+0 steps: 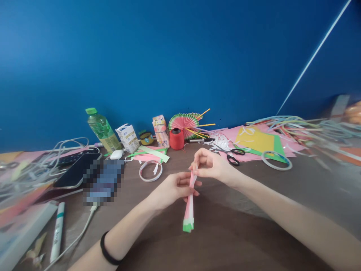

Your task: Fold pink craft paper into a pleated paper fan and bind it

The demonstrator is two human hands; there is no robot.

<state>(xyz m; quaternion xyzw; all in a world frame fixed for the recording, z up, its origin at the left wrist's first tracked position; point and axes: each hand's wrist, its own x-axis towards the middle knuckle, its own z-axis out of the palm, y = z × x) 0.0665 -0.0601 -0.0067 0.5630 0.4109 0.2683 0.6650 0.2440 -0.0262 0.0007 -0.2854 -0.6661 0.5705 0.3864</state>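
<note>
Between my hands is a narrow bundle of pleated paper (pixel 188 214), pink and white with a green end pointing down towards me. My left hand (pixel 182 186) is closed round its middle, thumb in front and fingers behind. At the upper end, my right hand (pixel 205 163) pinches the folded paper between thumb and fingertips. The bundle is held above the brown table (pixel 225 241). Behind my hands stands a red spool of thread (pixel 176 140), with pink and green pleated paper fans (pixel 183 122) on yellow sticks behind it.
Black-handled scissors (pixel 234 157) lie by paper scraps and coloured sheets (pixel 255 143). Rolls of tape (pixel 150 171) rest on both sides. A green bottle (pixel 103 130), a small white box (pixel 127 138), a charging phone (pixel 104 182) and a marker (pixel 58 231) are at left. The blue wall (pixel 180 56) closes the back.
</note>
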